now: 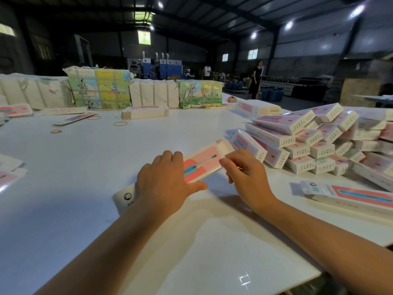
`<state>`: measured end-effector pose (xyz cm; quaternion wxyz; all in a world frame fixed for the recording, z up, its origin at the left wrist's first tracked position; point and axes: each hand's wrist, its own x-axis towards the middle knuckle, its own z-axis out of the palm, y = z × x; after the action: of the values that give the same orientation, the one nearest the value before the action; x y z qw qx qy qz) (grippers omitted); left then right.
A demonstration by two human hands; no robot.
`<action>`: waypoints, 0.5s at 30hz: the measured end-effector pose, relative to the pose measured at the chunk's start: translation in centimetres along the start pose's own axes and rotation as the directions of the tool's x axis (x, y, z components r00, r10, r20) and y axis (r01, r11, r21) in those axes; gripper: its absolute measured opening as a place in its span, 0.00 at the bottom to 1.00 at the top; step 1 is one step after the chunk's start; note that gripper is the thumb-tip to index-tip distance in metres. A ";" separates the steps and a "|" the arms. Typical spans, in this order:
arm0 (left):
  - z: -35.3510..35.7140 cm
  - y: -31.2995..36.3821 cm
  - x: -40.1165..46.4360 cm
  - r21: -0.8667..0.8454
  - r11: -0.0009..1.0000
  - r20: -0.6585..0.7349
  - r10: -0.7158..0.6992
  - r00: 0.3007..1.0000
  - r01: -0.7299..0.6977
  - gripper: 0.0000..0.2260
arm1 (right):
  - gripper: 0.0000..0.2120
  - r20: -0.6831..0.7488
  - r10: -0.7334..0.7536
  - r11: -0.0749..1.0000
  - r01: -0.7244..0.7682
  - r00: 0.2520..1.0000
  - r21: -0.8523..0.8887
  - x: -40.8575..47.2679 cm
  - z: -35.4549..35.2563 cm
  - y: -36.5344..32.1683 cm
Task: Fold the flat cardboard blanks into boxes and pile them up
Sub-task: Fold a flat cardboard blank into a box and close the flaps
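White laminate covers the bench (85,209), and close to its near edge, a little right of the middle, the one carton (202,165) now being worked lies slanted, its pink-and-blue printed face up and its far end flap (226,146) standing open. The left hand (163,184) lies over the near half of this carton, fingers close together across the top and thumb stretched along the near side, so it seems to clamp the body steady. The right hand (244,173) sits at the far end with fingers curled; thumb and forefinger appear to pinch a flap, though the exact contact is hard to make out. I judge the step in hand to be closing the end of a nearly formed box; the next move likely calls for tucking that flap in squarely while the left hand keeps the body from sliding, then carrying it to the heap. Just beyond, toward the right edge, finished boxes (308,141) lie piled loosely. A flat blank (357,196) lies by the near right edge. Farther off, rubber bands (120,124) and strapped bundles (100,90) stand along the far edge.
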<state>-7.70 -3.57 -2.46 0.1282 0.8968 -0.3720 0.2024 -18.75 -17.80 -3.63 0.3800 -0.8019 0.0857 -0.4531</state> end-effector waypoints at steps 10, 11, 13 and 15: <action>0.2 0.4 -0.4 0.086 0.993 -0.025 0.085 0.996 -0.083 0.31 | 0.15 0.104 0.152 0.986 -0.158 0.983 0.052 0.2 0.2 0.4; 0.2 0.4 -0.4 0.077 0.994 -0.024 0.076 0.997 -0.074 0.31 | 0.11 0.077 0.103 0.994 -0.106 0.992 0.036 0.1 0.2 0.3; 0.2 0.5 -0.3 0.075 0.995 -0.034 0.070 0.997 -0.068 0.31 | 0.12 0.046 0.033 0.999 -0.033 0.998 0.004 0.0 0.2 0.3; 0.3 0.6 -0.4 0.079 0.994 -0.044 0.079 0.996 -0.075 0.31 | 0.14 0.050 0.014 1.000 -0.014 0.999 0.004 0.0 0.2 0.2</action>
<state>-8.36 -3.84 -2.83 0.0944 0.8809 -0.3952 0.2426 -18.54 -17.84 -3.79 0.3868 -0.8115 0.0809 -0.4305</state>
